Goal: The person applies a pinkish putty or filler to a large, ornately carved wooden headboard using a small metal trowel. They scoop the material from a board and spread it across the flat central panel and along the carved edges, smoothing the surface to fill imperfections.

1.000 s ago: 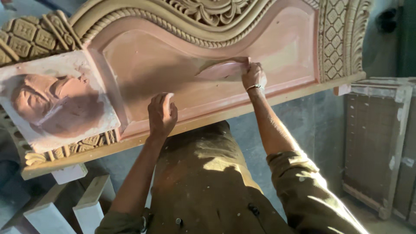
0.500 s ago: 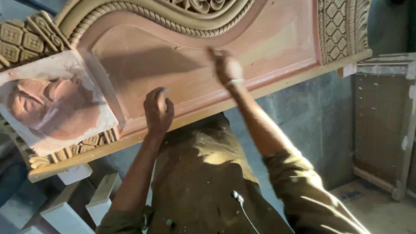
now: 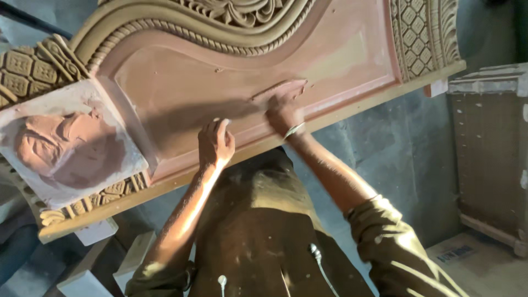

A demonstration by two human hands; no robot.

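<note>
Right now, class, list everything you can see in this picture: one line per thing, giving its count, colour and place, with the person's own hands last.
carved headboard panel: one, reddish-brown flat field with tan rope and lattice carving, tilted across the upper frame.
square board with putty: one, pale with a reddish-brown mound, lying on the panel's left end.
spreader blade: one, coated reddish-brown, flat on the panel under the right hand.
framed panel: one, grey-brown, standing at the right edge.
wooden blocks: a few, pale, lower left.
left hand: resting on the panel.
right hand: pressing the spreader blade.

smooth panel (image 3: 181, 93) open, carved rope border (image 3: 181, 33) above, putty board (image 3: 66, 148) left
</note>
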